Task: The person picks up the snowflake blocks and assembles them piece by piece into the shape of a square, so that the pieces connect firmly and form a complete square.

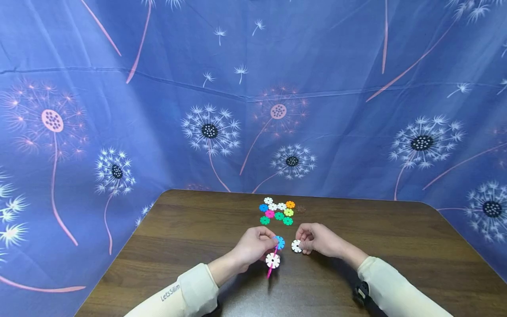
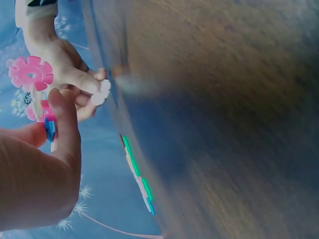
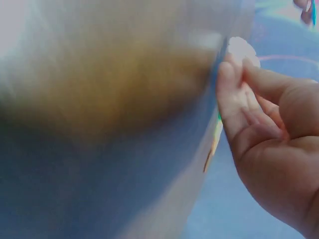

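In the head view my left hand (image 1: 255, 246) pinches a small joined cluster of notched, flower-shaped plastic discs. A blue disc (image 1: 281, 242) is at its top, a white disc (image 1: 272, 260) sits lower, and a pink disc (image 1: 269, 272) shows edge-on. The left wrist view shows the thumb and finger at the blue disc (image 2: 50, 130), with a pink disc (image 2: 31, 73) standing out beyond. Across a small gap, my right hand (image 1: 320, 241) pinches a single white disc (image 1: 296, 246) between thumb and fingers. That loose disc (image 3: 242, 49) is apart from the cluster.
Farther back on the brown wooden table (image 1: 190, 237) lie several more discs, among them an orange disc (image 1: 290, 204), a green disc (image 1: 264, 220) and a brown disc (image 1: 301, 209). A blue dandelion-print cloth (image 1: 245, 110) hangs behind the table.
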{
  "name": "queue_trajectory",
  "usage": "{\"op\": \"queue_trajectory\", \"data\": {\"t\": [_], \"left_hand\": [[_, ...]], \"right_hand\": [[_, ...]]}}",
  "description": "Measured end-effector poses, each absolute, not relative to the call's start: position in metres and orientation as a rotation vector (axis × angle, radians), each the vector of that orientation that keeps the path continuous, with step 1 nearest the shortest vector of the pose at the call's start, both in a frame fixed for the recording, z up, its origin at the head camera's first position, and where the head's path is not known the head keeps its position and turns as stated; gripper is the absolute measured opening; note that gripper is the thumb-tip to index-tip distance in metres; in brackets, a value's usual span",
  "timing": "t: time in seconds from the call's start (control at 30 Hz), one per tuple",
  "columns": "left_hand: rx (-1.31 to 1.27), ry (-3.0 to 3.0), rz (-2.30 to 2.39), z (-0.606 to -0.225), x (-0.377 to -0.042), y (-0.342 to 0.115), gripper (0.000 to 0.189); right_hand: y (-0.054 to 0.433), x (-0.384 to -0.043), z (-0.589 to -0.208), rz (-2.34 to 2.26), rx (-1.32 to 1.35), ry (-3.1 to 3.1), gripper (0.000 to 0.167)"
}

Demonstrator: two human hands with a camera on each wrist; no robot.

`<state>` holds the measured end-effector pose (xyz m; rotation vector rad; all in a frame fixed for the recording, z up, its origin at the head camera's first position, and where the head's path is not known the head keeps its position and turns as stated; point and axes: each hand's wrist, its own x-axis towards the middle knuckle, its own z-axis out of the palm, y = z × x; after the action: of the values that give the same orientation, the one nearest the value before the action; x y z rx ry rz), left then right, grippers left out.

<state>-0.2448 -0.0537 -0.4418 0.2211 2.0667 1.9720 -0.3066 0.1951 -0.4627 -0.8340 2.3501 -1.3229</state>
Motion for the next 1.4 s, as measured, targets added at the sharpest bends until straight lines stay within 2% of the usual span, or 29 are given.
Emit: {"op": "queue_trajectory", "data": {"t": [0.23,0.43,0.97,1.4], "left_hand": [[0.187,2.042,2.027,-0.441,-0.245,-0.054,0.011],[0.164,2.055,2.033,-0.44,-0.246,-0.053,0.012],[0.157,2.085,2.021,-0.437,-0.245,-0.052,0.014],[0.128,2.08,2.058,-0.434,-0.241,-0.048,0.015]], "right_hand": [[0.183,-0.276,-0.457,-1.54,-0.731,2.323,0.009],[0.173,-0.263,-0.447,-1.607,-0.732,2.389,0.009],[0.163,-0.254,-0.448,-1.731,-0.741,2.385,0.009],[0.158,-0.25,-0.45,-1.631,-0.836,2.589,0.008]]}}
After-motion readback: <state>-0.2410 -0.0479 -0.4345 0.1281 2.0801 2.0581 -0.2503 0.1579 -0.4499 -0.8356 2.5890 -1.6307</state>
